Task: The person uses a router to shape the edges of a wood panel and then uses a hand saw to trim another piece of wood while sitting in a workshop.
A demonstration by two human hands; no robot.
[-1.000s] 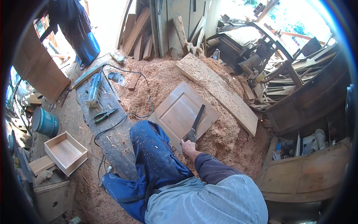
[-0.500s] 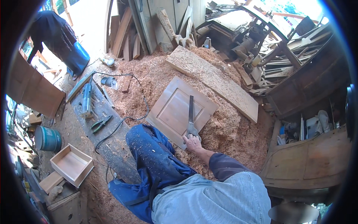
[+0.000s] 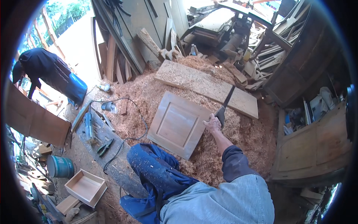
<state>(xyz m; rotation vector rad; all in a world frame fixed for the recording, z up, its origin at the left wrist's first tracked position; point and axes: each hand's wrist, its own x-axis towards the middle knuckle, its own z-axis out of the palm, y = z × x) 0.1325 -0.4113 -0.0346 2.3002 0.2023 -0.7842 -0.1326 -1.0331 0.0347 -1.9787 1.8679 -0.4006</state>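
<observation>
My right hand [image 3: 213,123] is closed round the handle of a handsaw [image 3: 227,99]. The dark, narrow blade points up and away, its far part over a long pale plank [image 3: 197,77] strewn with shavings. Just left of the hand, a square wooden panel door [image 3: 179,121] with a raised centre lies on the heap of shavings. The hand overlaps the panel's right corner; whether they touch I cannot tell. My left hand does not show.
To the left, a grey board [image 3: 123,170] bears a blue power tool [image 3: 88,127] and pliers [image 3: 105,148], with a black cord nearby. A drawer [image 3: 85,186] and a green bucket [image 3: 60,167] stand beyond. Another person [image 3: 56,72] bends over at far left. A wooden cabinet [image 3: 313,145] borders the right.
My right hand has carried the handsaw rightward and away, off the panel door's face. The blade now slants over the plank. The whole view has shifted, bringing more of the other person into sight.
</observation>
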